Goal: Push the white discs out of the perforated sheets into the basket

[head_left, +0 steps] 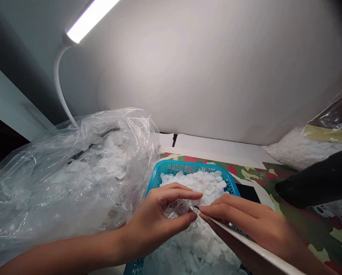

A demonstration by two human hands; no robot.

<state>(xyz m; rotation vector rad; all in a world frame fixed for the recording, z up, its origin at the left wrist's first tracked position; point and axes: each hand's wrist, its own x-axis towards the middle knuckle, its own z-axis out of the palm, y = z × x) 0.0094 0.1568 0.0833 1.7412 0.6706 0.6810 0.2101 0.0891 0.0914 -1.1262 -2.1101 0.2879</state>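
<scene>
above the blue plastic basket [171,167], left hand [156,217] pinches white discs [199,244] narrowly
right hand [245,217] closes on a white strip [259,248]; a slip there could scatter discs.

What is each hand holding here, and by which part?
The left hand pinches a bunch of white discs at their edge, between thumb and fingertips. The right hand may hold something thin at its fingertips; it's too small to tell.
</scene>
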